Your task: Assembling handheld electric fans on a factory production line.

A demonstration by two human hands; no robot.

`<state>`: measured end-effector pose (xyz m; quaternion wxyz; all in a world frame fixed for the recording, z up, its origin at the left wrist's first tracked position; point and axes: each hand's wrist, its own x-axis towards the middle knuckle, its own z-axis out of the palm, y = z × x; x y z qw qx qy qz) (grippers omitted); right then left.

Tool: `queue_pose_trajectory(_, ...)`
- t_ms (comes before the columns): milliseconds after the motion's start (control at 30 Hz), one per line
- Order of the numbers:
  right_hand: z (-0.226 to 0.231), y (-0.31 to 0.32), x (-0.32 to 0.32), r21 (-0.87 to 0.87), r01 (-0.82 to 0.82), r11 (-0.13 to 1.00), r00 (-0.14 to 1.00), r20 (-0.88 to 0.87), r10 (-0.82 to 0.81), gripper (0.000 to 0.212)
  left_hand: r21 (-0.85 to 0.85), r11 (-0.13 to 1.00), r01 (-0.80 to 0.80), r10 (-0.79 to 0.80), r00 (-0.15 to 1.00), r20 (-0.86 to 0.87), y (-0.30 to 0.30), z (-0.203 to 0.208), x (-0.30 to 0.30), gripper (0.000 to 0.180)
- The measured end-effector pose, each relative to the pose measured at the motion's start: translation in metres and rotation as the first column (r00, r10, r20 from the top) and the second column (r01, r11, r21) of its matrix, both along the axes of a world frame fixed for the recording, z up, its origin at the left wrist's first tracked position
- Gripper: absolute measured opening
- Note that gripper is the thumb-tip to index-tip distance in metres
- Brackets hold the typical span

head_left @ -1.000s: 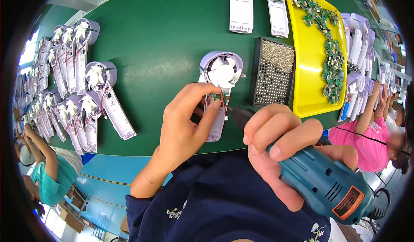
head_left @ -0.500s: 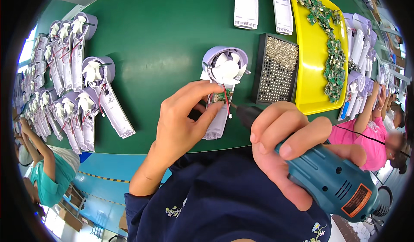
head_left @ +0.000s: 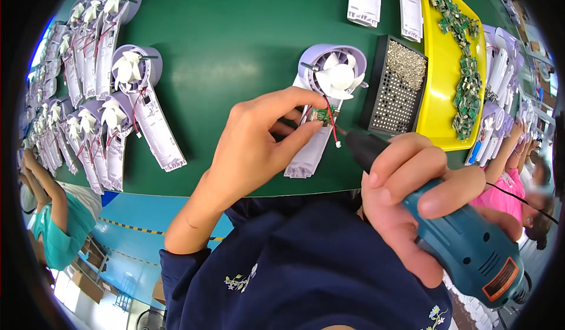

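A small handheld fan's half shell (head_left: 301,159), lilac and white, lies on the table with its white blades (head_left: 341,78) facing up. In its handle sits a green circuit board (head_left: 321,115), and a red wire with a white plug hangs over it. My left hand (head_left: 247,139) is closed with thumb and index finger at the board's edges, pressing it against the shell. My right hand (head_left: 412,183) wraps round a teal electric screwdriver (head_left: 465,253). Its black nose points left, the bit close to the board's right side; whether the bit touches a screw I cannot tell.
A black screw tray (head_left: 395,89) stands right of the fan, next to a yellow tray (head_left: 438,95) of circuit boards. Two white shells (head_left: 364,3) lie beyond. Several fan shells (head_left: 156,127) are lined up left. Co-workers (head_left: 65,227) sit at both sides.
The whole view has shifted, so the table's things appear higher, those in the middle also further right. Both hands keep their holds, and the screwdriver stays beside the board.
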<state>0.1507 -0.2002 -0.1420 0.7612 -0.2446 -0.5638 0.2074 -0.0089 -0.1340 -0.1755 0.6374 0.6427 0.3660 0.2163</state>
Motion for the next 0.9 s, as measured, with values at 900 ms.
queue_pose_trajectory(900,-0.001,0.002,-0.003,0.033,0.045,0.998,0.999,0.004,-0.045,0.072,-0.036,0.975,-0.22,0.219,0.975,-0.02,-0.003,0.004,0.013,0.027)
